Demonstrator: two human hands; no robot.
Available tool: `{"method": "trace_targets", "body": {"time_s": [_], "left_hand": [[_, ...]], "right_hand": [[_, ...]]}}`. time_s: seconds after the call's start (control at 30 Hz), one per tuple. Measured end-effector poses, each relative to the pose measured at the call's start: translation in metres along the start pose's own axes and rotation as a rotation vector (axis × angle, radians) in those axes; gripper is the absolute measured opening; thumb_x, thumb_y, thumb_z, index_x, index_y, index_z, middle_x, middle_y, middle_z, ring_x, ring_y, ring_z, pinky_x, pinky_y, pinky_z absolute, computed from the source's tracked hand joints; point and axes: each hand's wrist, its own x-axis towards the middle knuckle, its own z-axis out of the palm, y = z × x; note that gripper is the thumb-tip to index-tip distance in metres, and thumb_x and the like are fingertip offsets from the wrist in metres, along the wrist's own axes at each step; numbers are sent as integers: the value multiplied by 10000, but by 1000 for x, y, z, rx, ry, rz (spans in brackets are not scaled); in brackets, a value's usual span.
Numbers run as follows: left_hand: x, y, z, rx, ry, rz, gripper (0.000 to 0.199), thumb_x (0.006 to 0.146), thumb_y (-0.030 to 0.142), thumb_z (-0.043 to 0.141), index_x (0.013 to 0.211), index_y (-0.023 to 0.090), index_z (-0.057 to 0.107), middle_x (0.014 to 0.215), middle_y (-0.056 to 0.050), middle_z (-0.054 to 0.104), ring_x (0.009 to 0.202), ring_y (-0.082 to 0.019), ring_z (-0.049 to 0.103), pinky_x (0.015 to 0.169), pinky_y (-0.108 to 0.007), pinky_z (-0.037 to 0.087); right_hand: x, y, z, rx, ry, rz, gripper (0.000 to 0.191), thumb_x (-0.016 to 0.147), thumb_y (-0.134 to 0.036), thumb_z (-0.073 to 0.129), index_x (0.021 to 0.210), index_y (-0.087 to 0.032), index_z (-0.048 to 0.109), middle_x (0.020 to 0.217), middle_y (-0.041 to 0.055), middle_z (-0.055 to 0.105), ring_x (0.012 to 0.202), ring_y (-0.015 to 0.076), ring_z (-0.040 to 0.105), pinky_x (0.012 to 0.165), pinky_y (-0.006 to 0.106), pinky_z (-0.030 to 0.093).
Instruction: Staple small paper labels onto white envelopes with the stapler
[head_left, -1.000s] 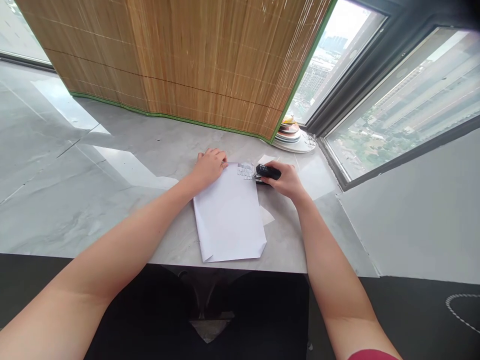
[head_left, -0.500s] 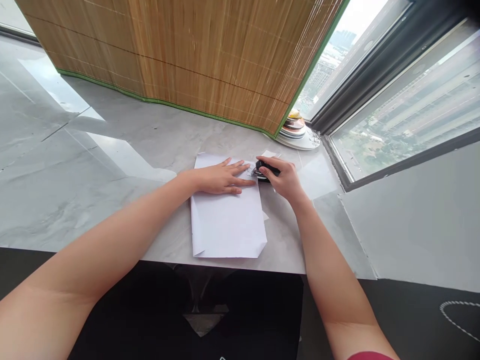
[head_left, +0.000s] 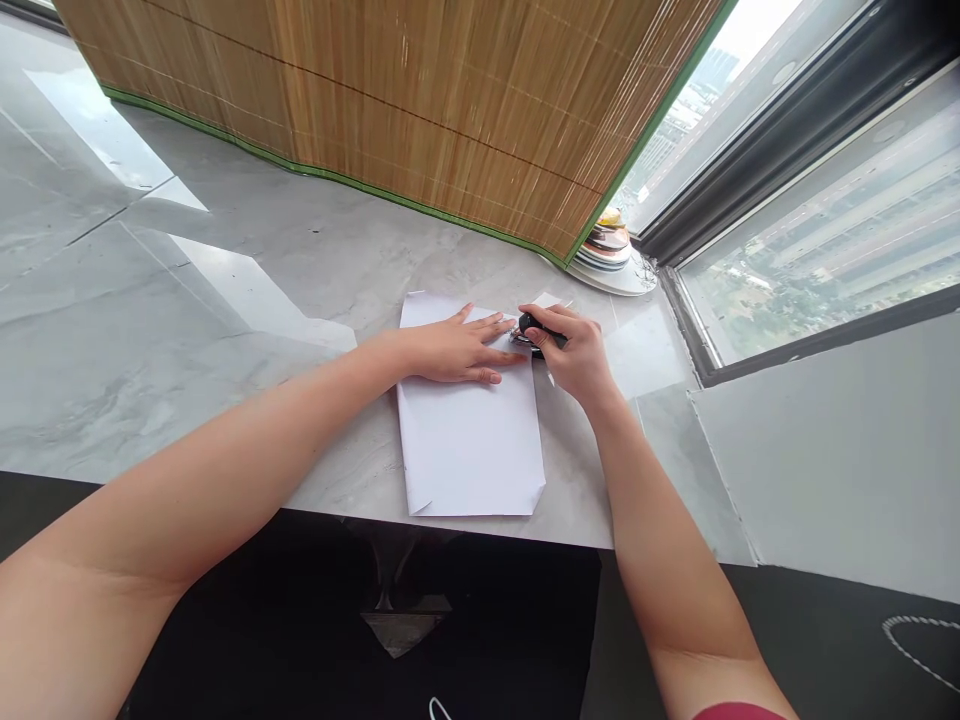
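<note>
White paper lies on the grey marbled counter, its lower corners folded or creased. My left hand rests flat across its upper part with the fingers spread. At the paper's upper right edge, my right hand is wrapped round a black stapler. The stapler's metal front end reaches over the edge of the paper, close to my left fingertips. Most of its body is hidden by my right hand, so I cannot tell whether its jaws are pressed together.
A bamboo blind with green edging hangs down to the counter at the back. Stacked plates stand in the far right corner beside the window. A scrap of white paper lies behind my right hand.
The view has shifted slightly, so the paper and hands appear a little further right. The stapler has tilted or moved slightly at the paper's edge; both hands keep their places.
</note>
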Motion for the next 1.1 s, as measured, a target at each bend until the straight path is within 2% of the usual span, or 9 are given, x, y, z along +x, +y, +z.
{"method": "trace_targets", "body": {"time_s": [0.2, 0.4, 0.53, 0.9, 1.1], "left_hand": [[-1, 1, 0, 24, -24, 24, 552, 935, 588, 803, 1443, 380, 746, 1772, -41, 473, 1687, -436, 323, 1349, -636, 233], [-5, 19, -12, 129, -135, 33, 575, 1053, 604, 608, 1590, 398, 642, 1844, -15, 349, 1741, -391, 195, 1388, -654, 97], [-6, 22, -15, 169, -184, 31, 600, 1088, 608, 520, 1653, 413, 573, 1876, 4, 262, 1756, -373, 131, 1394, -653, 50], [-6, 18, -14, 186, -176, 39, 604, 1085, 616, 530, 1661, 434, 558, 1881, 18, 241, 1753, -377, 145, 1394, -656, 56], [-4, 10, -9, 165, -163, 45, 609, 1066, 610, 586, 1646, 423, 574, 1885, 7, 227, 1752, -392, 136, 1385, -682, 45]], "right_hand": [[0, 0, 4, -34, 1, -21, 326, 1040, -329, 637, 1289, -305, 847, 1087, 76, 804, 1011, 302, 721, 991, 490, 575], [1, -4, 5, -51, 11, 1, 341, 1032, -312, 627, 1299, -294, 838, 1073, 70, 807, 998, 288, 721, 977, 475, 568], [1, -7, 6, -90, -1, 10, 336, 1032, -303, 620, 1286, -295, 840, 1091, 68, 809, 1022, 287, 718, 1000, 470, 555], [1, -8, 6, -144, -42, 13, 334, 1033, -295, 605, 1265, -293, 846, 1095, 69, 807, 1042, 293, 706, 998, 461, 515], [0, -11, 11, -257, -87, 61, 341, 1065, -300, 573, 1288, -340, 827, 1120, 69, 781, 1097, 318, 654, 1040, 514, 433]]}}
